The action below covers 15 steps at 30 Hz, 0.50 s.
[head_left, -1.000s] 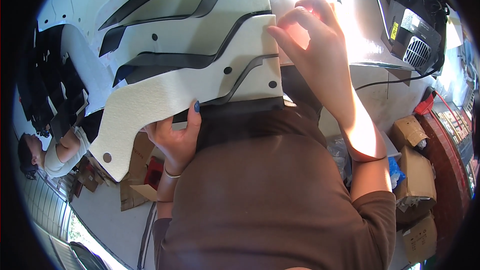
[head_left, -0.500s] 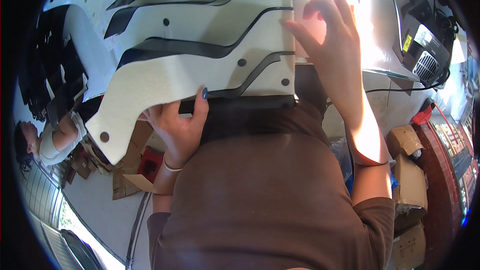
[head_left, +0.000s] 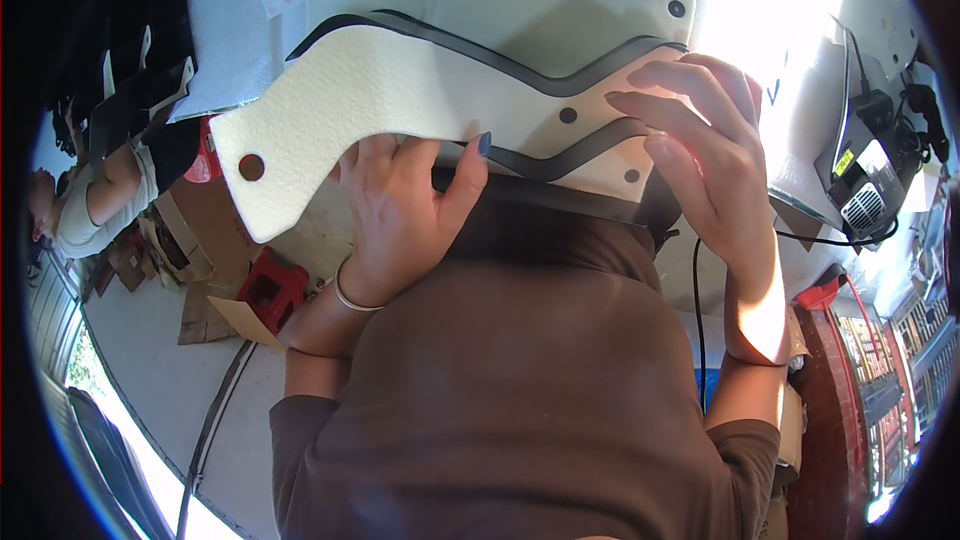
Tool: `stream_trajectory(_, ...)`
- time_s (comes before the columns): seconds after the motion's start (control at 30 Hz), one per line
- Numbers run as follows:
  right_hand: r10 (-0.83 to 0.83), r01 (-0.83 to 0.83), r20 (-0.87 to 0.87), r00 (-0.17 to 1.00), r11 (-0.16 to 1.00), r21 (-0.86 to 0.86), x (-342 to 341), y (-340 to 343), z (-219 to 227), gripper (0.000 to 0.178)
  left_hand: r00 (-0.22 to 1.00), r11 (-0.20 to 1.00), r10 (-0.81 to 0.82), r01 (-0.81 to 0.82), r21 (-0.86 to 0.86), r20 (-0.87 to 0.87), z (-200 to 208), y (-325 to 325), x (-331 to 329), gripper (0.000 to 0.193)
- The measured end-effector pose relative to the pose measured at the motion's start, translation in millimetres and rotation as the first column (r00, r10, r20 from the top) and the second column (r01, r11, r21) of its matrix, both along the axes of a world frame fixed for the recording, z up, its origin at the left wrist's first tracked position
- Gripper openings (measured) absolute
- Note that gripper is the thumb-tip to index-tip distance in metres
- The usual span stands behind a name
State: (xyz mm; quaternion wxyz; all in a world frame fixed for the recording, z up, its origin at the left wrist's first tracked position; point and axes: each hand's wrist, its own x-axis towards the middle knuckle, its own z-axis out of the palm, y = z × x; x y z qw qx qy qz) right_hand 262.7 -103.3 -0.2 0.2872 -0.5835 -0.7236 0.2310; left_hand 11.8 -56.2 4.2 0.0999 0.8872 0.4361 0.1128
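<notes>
Flanking the cream panel (head_left: 400, 90): red stool (head_left: 285, 280), black device (head_left: 855, 175)

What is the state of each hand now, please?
Left hand: holding the cream piece at its lower edge.
Right hand: open, loosely curved over the piece's right end; contact cannot be told.

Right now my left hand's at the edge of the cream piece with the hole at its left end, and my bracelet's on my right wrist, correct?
Not quite: the head view shows the bracelet on your left wrist. Your left hand is at the edge of that cream piece.
</notes>
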Motion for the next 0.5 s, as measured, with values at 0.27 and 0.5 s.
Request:
stream_trajectory(0.27,0.154,-0.154,-0.013,0.988,0.984,-0.085,-14.7,9.6,10.1,0.029,1.000,0.995,-0.001,0.001,-0.099,-0.005,2.6,5.0,4.5,0.026)
stream_trajectory(0.5,0.201,-0.166,0.181,0.963,0.968,-0.189,-23.3,12.9,19.9,0.029,0.998,0.964,0.061,-0.066,-0.257,-0.026,11.8,4.2,6.5,0.031)
